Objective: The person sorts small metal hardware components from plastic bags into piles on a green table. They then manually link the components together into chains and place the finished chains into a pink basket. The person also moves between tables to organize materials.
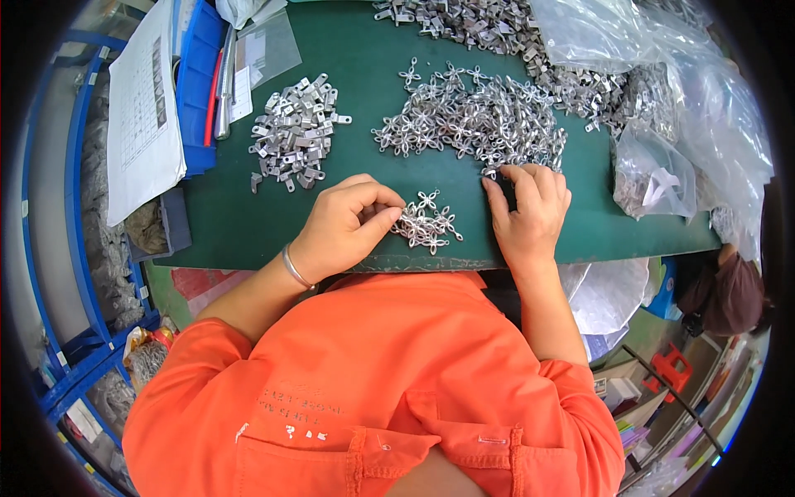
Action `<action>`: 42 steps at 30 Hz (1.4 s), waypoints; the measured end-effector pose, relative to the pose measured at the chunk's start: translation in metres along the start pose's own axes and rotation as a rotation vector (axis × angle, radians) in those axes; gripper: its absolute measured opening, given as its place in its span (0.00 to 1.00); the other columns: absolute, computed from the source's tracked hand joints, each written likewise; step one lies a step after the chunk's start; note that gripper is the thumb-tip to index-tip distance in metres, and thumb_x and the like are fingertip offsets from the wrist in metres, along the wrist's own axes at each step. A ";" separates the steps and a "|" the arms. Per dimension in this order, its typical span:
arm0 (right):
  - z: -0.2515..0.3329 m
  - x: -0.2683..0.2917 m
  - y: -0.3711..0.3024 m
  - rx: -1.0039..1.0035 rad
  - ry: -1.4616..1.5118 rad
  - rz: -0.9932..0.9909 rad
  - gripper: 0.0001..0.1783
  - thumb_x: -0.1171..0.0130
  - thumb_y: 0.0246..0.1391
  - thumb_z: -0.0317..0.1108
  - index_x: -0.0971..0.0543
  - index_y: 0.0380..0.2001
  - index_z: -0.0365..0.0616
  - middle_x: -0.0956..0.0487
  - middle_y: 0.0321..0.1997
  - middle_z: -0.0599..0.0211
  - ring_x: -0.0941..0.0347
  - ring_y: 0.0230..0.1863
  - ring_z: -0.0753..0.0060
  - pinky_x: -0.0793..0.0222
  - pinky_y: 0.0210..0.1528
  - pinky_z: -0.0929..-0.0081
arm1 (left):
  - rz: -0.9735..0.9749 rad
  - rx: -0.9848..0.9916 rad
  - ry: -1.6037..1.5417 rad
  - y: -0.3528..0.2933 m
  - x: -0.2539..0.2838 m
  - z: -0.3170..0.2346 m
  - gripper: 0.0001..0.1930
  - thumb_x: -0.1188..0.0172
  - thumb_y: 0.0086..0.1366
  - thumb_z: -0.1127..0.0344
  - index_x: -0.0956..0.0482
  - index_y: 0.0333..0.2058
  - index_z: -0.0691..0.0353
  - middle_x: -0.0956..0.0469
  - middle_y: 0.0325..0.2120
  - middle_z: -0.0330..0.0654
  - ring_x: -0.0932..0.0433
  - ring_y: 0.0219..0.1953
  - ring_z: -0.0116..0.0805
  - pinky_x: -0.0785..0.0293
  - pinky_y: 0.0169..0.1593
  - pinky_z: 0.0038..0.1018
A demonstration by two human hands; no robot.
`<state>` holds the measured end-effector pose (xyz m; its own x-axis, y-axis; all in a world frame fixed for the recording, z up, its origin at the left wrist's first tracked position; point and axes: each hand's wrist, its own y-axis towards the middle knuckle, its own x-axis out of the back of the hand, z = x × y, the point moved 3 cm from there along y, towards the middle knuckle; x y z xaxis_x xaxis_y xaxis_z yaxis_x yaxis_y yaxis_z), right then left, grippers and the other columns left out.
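Note:
My left hand (344, 225) rests on the green table top (240, 224), fingers curled and pinching a small cluster of silver cross-shaped metal parts (428, 222) at its left edge. My right hand (527, 211) lies just right of that cluster. Its fingertips touch the near edge of a big heap of the same cross-shaped parts (472, 120). It holds nothing that I can see. A metal bangle circles my left wrist.
A pile of small flat metal brackets (294, 132) lies at the left. More metal parts (472, 25) and clear plastic bags (662, 108) fill the far right. A blue bin (197, 83) and a paper sheet (145, 108) sit at the left edge.

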<state>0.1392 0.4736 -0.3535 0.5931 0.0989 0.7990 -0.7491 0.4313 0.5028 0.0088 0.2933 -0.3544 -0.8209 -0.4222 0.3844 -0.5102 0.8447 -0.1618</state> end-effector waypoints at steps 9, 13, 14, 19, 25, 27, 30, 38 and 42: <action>-0.005 0.003 -0.007 0.043 0.044 -0.021 0.13 0.36 0.36 0.29 0.23 0.30 0.47 0.28 0.30 0.73 0.33 0.34 0.68 0.43 0.36 0.71 | -0.054 -0.015 -0.046 0.003 -0.001 -0.001 0.03 0.45 0.56 0.77 0.24 0.30 0.67 0.31 0.25 0.35 0.32 0.23 0.17 0.35 0.28 0.14; 0.002 0.006 0.001 0.007 0.071 -0.006 0.13 0.36 0.36 0.28 0.23 0.31 0.47 0.28 0.32 0.70 0.34 0.34 0.66 0.42 0.36 0.70 | -0.080 -0.050 -0.067 0.005 -0.002 -0.005 0.03 0.45 0.56 0.77 0.25 0.30 0.67 0.31 0.26 0.35 0.32 0.24 0.17 0.35 0.29 0.13; 0.001 0.004 0.004 0.016 0.073 0.026 0.13 0.36 0.36 0.28 0.23 0.31 0.47 0.29 0.32 0.70 0.34 0.35 0.65 0.42 0.37 0.70 | -0.083 -0.057 -0.078 0.005 -0.003 -0.005 0.03 0.45 0.56 0.77 0.25 0.30 0.67 0.31 0.27 0.35 0.32 0.24 0.17 0.35 0.29 0.13; -0.006 0.003 0.007 -0.011 0.124 0.085 0.13 0.35 0.33 0.26 0.23 0.28 0.46 0.30 0.30 0.69 0.34 0.35 0.64 0.41 0.36 0.70 | -0.088 -0.069 -0.091 0.005 -0.003 -0.009 0.03 0.45 0.56 0.77 0.25 0.31 0.67 0.31 0.28 0.35 0.33 0.25 0.17 0.35 0.29 0.13; -0.009 0.010 0.008 -0.015 0.285 -0.054 0.11 0.35 0.30 0.22 0.23 0.23 0.43 0.25 0.28 0.67 0.31 0.30 0.65 0.36 0.32 0.73 | -0.095 -0.070 -0.147 0.007 -0.005 -0.010 0.04 0.45 0.56 0.78 0.25 0.31 0.68 0.31 0.29 0.35 0.32 0.26 0.17 0.35 0.30 0.14; -0.004 0.014 0.011 0.065 0.354 -0.121 0.11 0.35 0.30 0.20 0.23 0.23 0.40 0.23 0.26 0.66 0.28 0.27 0.66 0.33 0.29 0.75 | -0.093 -0.062 -0.216 0.010 -0.009 -0.012 0.05 0.45 0.56 0.79 0.25 0.32 0.69 0.31 0.29 0.35 0.31 0.27 0.18 0.34 0.30 0.14; 0.011 0.016 0.011 0.188 0.462 -0.125 0.12 0.36 0.29 0.18 0.24 0.23 0.39 0.23 0.26 0.64 0.28 0.27 0.66 0.32 0.27 0.75 | 0.000 0.005 -0.454 0.016 -0.022 -0.019 0.12 0.45 0.56 0.81 0.29 0.41 0.71 0.27 0.32 0.41 0.26 0.32 0.23 0.27 0.36 0.18; 0.022 0.016 0.004 0.307 0.502 -0.140 0.12 0.38 0.28 0.17 0.23 0.24 0.37 0.24 0.28 0.63 0.29 0.26 0.66 0.32 0.28 0.75 | 0.108 0.107 -0.739 0.025 -0.028 -0.026 0.08 0.45 0.57 0.79 0.28 0.37 0.72 0.25 0.32 0.43 0.23 0.34 0.29 0.24 0.39 0.22; 0.026 0.017 0.005 0.178 0.668 -0.007 0.11 0.40 0.33 0.16 0.23 0.27 0.35 0.23 0.30 0.59 0.27 0.29 0.61 0.31 0.31 0.73 | 0.033 0.086 -0.782 0.023 -0.027 -0.018 0.06 0.46 0.58 0.79 0.27 0.35 0.71 0.24 0.31 0.43 0.23 0.33 0.29 0.24 0.39 0.23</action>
<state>0.1376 0.4540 -0.3288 0.6093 0.6530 0.4498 -0.7480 0.2853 0.5992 0.0243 0.3297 -0.3525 -0.7619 -0.5331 -0.3679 -0.4741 0.8460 -0.2440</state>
